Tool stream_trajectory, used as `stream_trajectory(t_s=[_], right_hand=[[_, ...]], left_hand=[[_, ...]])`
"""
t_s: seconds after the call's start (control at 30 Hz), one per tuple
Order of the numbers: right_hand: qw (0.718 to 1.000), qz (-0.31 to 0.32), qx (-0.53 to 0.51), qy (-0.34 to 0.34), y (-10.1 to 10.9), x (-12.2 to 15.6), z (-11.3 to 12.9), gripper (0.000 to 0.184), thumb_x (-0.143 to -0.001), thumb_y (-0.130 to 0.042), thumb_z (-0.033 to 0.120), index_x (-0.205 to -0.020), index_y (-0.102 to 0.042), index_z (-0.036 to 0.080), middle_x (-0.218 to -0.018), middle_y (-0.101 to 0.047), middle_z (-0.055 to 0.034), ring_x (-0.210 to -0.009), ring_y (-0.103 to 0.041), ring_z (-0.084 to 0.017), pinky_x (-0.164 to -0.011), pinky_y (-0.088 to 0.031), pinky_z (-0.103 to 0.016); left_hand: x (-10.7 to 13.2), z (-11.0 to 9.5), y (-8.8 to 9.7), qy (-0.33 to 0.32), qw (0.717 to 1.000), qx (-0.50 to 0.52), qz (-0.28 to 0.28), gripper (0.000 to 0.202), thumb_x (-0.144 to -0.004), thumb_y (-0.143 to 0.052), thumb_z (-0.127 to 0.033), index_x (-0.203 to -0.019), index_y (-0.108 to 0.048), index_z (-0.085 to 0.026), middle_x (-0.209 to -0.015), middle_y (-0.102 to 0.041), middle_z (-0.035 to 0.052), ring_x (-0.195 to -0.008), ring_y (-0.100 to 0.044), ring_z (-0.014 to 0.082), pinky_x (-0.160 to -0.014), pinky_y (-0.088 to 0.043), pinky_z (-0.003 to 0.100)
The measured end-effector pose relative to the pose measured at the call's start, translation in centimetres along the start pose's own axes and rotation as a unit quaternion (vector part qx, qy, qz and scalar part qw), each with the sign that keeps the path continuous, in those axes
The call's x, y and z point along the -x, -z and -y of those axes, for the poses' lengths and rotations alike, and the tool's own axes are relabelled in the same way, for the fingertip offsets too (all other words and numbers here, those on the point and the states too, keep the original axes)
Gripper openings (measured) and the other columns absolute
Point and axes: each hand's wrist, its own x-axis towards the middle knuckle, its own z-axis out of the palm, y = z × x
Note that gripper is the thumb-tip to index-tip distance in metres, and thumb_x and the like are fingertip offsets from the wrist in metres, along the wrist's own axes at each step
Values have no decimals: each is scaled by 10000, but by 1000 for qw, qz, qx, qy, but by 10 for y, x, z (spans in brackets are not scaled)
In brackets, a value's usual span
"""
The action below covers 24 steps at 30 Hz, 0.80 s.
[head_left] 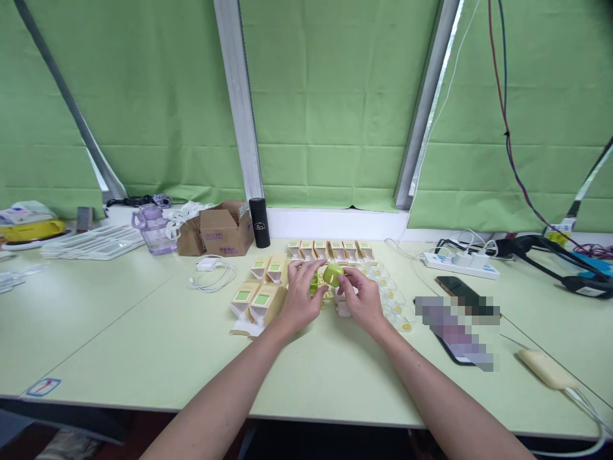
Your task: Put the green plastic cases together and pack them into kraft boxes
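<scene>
My right hand (364, 297) pinches a small rounded green case (331, 275) between thumb and fingers, held up above the table. Close by on its left is my left hand (301, 297), its fingers and thumb apart in a curve, with nothing gripped that I can see. More green items (314, 285) show just past the left fingers, partly hidden. Beside the left hand stand open cardboard boxes (261, 301) with green labels. To the right of the right hand lie clear plastic pieces (396, 298) with yellow dots. A pale item (343, 309) sits under the right fingers.
A row of open small boxes (330, 249) stands at the back. Behind are a black bottle (259, 222), a brown carton (226, 229) and a purple jug (156, 231). Right of me lie phones (462, 292), a power strip (460, 263) and a cream power bank (546, 368).
</scene>
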Motion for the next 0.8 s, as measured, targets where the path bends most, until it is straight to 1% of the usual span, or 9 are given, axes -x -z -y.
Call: stream_trajectory(t_s=[0.1, 0.2, 0.3, 0.4, 0.5, 0.57, 0.63, 0.7, 0.8], right_hand=[[1000, 15, -7, -5, -2, 1, 0, 326, -1040, -591, 516, -1039, -713, 214, -736, -745, -15, -592, -703, -195, -599, -554, -309], [1000, 28, -9, -2, -1, 1, 1, 332, -1039, -588, 516, -1020, -728, 216, -757, -759, -20, -590, -685, -189, -590, -540, -305], [999, 31, -3, 20, 5, -2, 3, 332, -1059, -559, 485, -997, -747, 219, -790, -780, -29, -645, -698, -191, -644, -540, -309], [999, 11, 12, 29, 15, -7, 3, 300, -1062, -545, 433, -980, -746, 225, -770, -773, -24, -676, -705, -198, -678, -538, -314], [996, -9, 76, 35, 26, -13, 2, 234, -1023, -570, 362, -921, -735, 231, -729, -747, -16, -673, -685, -207, -705, -528, -332], [988, -5, 143, 49, 32, -16, 2, 193, -992, -583, 293, -876, -727, 237, -741, -746, -19, -680, -666, -211, -709, -505, -341], [972, 31, 223, 71, 35, -18, 4, 146, -947, -622, 230, -843, -725, 238, -770, -755, -33, -746, -668, -232, -726, -477, -354], [947, 90, 294, 90, 37, -18, 7, 100, -901, -679, 194, -822, -725, 236, -784, -758, -44, -821, -665, -260, -753, -453, -373], [912, 174, 353, 114, 35, -15, 12, 57, -844, -756, 186, -826, -733, 234, -827, -767, -53, -894, -652, -281, -787, -433, -394]], left_hand=[[2, 1, -3, -40, 999, -31, 6, 553, -972, -678, -149, -1492, -596, -318, -1461, -597, 90, -1385, -415, 325, -1207, -435, 570], [2, 1, -3, -48, 998, -36, 6, 493, -966, -644, -103, -1409, -657, -317, -1403, -592, 94, -1379, -435, 322, -1202, -451, 571], [0, -1, -1, -21, 1000, -17, -1, 489, -940, -670, -96, -1379, -668, -312, -1355, -606, 90, -1375, -456, 318, -1215, -447, 576], [-3, -5, 1, 19, 999, 26, -16, 475, -918, -720, -115, -1352, -678, -304, -1316, -633, 81, -1355, -488, 303, -1207, -460, 543], [-6, -5, 2, 64, 994, 77, -37, 462, -887, -774, -136, -1312, -704, -304, -1300, -652, 73, -1332, -534, 289, -1172, -483, 496], [-7, -1, 1, 97, 988, 109, -53, 468, -858, -808, -157, -1296, -720, -298, -1311, -659, 74, -1312, -571, 282, -1136, -499, 461], [-9, 5, 0, 133, 980, 138, -61, 490, -834, -832, -181, -1301, -725, -283, -1327, -671, 79, -1274, -610, 271, -1085, -513, 423], [-9, 11, -1, 163, 971, 166, -55, 513, -831, -833, -208, -1326, -715, -272, -1337, -691, 83, -1230, -644, 257, -1044, -516, 399], [-10, 17, -3, 181, 962, 202, -36, 527, -846, -818, -245, -1358, -694, -260, -1340, -717, 86, -1206, -670, 247, -1006, -521, 382]])
